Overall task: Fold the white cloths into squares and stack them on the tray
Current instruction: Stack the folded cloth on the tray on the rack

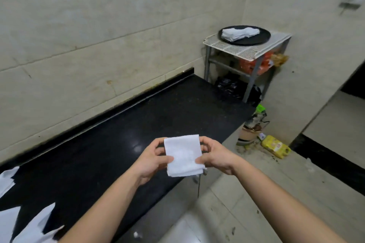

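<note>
The left hand [153, 159] and right hand [214, 155] pinch the folded cloth [182, 156] by its side edges. The tray [264, 36] sits well apart, ahead and rightward, nearer the right hand

Back-room kitchen or utility corner, tiled walls [98, 25], black stone counter [138, 124], wire-topped metal rack [246, 49], cluttered floor [256, 193]

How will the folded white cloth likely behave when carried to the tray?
Probably floppy: the folded cloth hangs below where the left hand and right hand pinch its sides. Likely light, since pinching alone holds it up. It may unfold unless set flat on the tray.
</note>
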